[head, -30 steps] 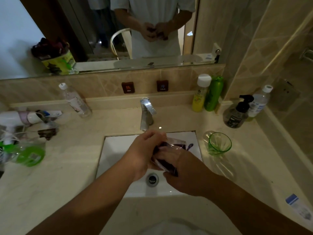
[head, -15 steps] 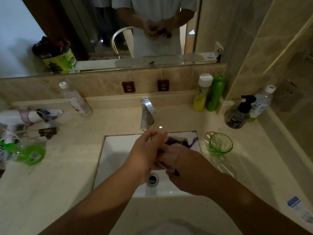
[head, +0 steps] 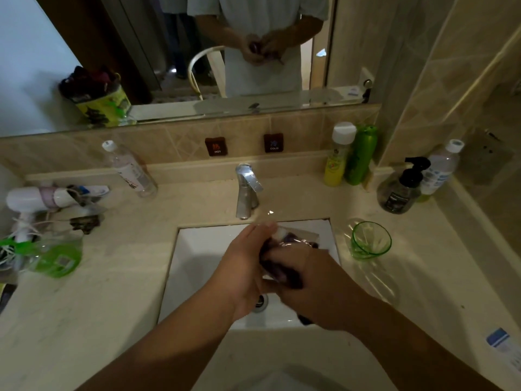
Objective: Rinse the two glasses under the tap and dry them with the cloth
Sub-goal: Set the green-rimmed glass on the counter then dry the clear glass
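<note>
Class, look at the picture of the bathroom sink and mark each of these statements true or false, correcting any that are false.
1. The green glass stands on the counter to the right of the sink. True.
2. Water is streaming from the tap. False: no stream shows.
3. Both hands work over the sink, the left hand and right hand around a clear glass and a dark cloth. True.
4. The green bottle lies flat left of the tap. False: it stands upright, right of it.

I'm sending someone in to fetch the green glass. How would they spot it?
Start at the white sink under the tap. On the counter just right of it stands the green glass, upright and open-topped, the only see-through green cup there.
</note>
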